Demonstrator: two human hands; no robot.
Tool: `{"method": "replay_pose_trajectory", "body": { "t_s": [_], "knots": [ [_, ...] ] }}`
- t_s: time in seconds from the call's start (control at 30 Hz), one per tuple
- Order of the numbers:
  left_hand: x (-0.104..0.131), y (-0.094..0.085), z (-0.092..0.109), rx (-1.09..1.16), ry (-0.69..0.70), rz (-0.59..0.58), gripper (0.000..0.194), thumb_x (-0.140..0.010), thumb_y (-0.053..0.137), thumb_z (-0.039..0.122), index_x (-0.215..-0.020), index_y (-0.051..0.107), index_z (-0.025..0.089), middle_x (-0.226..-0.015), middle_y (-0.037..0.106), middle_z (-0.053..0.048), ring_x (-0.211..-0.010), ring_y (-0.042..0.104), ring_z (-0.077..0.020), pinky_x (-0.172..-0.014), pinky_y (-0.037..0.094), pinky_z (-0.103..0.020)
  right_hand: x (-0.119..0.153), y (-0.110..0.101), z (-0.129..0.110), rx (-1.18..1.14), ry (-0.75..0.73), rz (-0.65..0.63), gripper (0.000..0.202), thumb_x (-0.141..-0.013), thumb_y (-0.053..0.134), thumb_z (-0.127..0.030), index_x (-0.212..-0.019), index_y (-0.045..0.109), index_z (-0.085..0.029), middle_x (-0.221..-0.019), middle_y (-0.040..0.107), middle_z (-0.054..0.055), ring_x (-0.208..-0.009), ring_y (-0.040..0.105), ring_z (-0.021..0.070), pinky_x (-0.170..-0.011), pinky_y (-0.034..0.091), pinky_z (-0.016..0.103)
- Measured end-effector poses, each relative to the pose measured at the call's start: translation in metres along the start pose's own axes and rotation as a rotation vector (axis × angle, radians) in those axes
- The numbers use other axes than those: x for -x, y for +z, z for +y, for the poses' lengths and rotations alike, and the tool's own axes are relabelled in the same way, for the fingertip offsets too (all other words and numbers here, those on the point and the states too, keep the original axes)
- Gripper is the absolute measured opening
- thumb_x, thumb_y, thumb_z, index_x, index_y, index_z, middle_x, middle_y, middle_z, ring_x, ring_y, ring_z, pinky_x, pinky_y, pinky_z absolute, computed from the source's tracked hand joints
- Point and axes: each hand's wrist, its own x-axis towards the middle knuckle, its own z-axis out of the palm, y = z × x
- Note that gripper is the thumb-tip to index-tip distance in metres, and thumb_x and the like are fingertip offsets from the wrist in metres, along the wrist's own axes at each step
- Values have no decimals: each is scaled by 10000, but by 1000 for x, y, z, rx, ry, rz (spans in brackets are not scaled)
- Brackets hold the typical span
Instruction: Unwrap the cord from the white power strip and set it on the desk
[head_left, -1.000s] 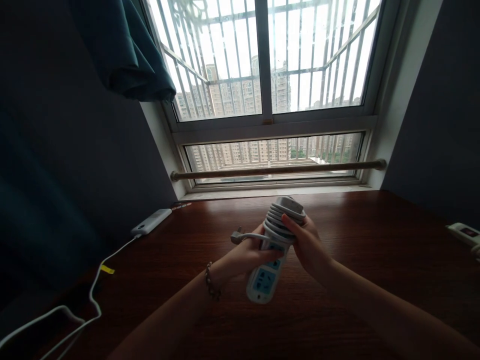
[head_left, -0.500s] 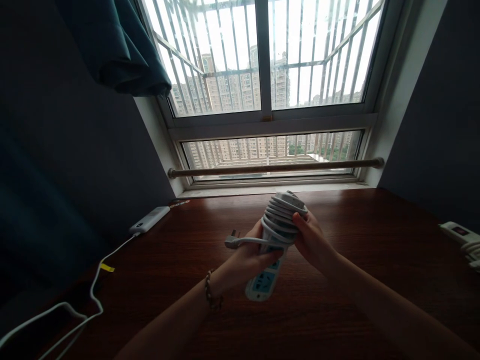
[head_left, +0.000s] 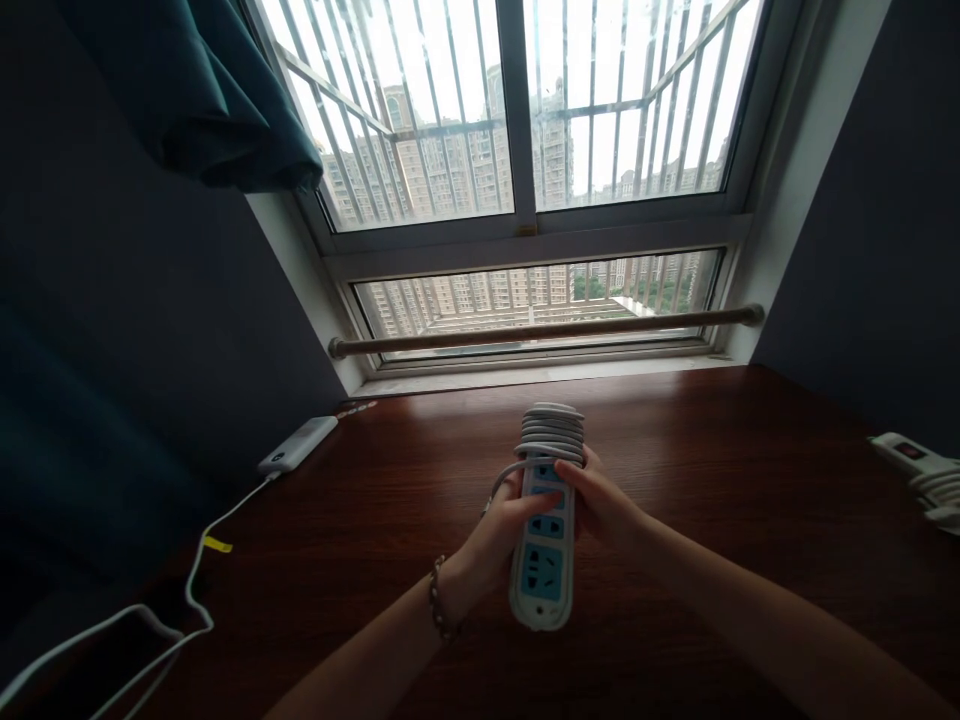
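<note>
Gripping a white power strip [head_left: 544,573] from both sides, the person has it straight ahead, over the brown wooden tabletop [head_left: 675,430] and between the two forearms. Its long axis runs almost directly away from the body, leaning only slightly, with the end wound in white cord [head_left: 553,430] toward the window [head_left: 525,230] and the bare rounded end toward the person. The blue socket panels face up at the viewer. The left hand [head_left: 495,530] clasps the left edge around the middle of the strip, its thumb laid across the sockets, the remaining fingers mostly out of sight underneath. The right hand [head_left: 598,492] closes on the opposite edge a little farther up, its thumb tip just below the lowest turns, so of the two it sits nearer the wound end, while the left is nearer the bare end. One length of cord leaves the coil on the left and curves down to the left hand, where its end is hidden. Whether the strip's underside touches the wood cannot be told from this angle. Well apart from the grip, a second power strip [head_left: 911,452] lies at the far right, and a white power bank [head_left: 300,445] at the left.
</note>
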Motion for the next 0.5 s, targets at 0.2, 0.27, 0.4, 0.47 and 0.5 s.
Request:
{"method": "replay_pose_trajectory", "body": {
  "t_s": [0.2, 0.27, 0.4, 0.47, 0.5],
  "knots": [
    [1, -3, 10, -48, -91, -72, 384, -729, 626, 208, -1055, 432, 143, -744, 627, -65, -567, 618, -190, -513, 492, -270, 2, 10, 0, -29, -28, 32, 299, -808, 700, -324, -1019, 580, -150, -928, 630, 88, -645, 585, 188, -434, 418, 215],
    [1, -5, 14, -44, -111, -105, 388, -731, 628, 215, -1054, 424, 146, -757, 624, -68, -597, 626, -197, -526, 491, -269, 3, 15, -4, -9, -58, 51, 279, -807, 701, -309, -1005, 592, -147, -931, 625, 90, -691, 586, 197, -451, 428, 218],
    [2, -2, 9, -91, -70, -136, 480, -754, 636, 254, -1135, 360, 158, -767, 616, -56, -624, 620, -202, -552, 483, -288, 5, 21, -13, 6, -106, 129, 307, -754, 754, -269, -994, 593, -166, -944, 620, 68, -769, 594, 194, -606, 498, 251],
    [6, 0, 4, -182, 36, -78, 492, -778, 636, 259, -1170, 353, 167, -904, 611, -67, -738, 615, -191, -659, 494, -309, 3, 18, -17, 9, -155, 113, 419, -716, 786, -236, -1066, 559, -192, -966, 619, 57, -818, 599, 200, -680, 511, 272],
    [7, 2, 2, -242, 99, -44, 492, -792, 635, 259, -1187, 355, 173, -986, 595, -71, -821, 600, -185, -726, 489, -309, 2, 17, -18, 13, -179, 83, 475, -702, 797, -216, -1101, 538, -201, -973, 620, 55, -833, 600, 200, -700, 512, 275]
  ]
}}
